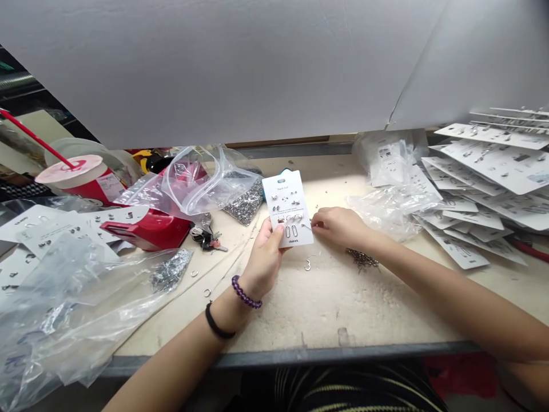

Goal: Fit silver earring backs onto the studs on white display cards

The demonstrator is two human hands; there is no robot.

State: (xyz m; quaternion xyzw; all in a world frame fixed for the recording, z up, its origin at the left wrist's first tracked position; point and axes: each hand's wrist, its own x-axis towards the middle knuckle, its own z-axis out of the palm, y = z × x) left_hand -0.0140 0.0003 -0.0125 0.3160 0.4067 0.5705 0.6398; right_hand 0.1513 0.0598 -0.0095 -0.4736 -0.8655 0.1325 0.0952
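Note:
My left hand [266, 252] grips the lower left edge of a white earring card [288, 200], thumb on its front. Several small metal earrings are fixed on the card, which is held upright above the table. At the card's lower right edge is my right hand [337, 226], its fingers pinched together near a thin metal piece [306, 225]; how much of it lies between the fingertips is hidden. Below the card a small curved silver earring [307, 265] lies on the table. A pile of thin dark metal pieces [362, 258] sits beneath my right wrist.
Stacked earring cards [501, 166] fill the right side beside crumpled clear bags [394, 200]. At left are plastic bags [86, 309], a red tape dispenser [154, 230], keys [208, 237] and a lidded cup [81, 177] with a red straw. A pale panel [257, 63] stands behind.

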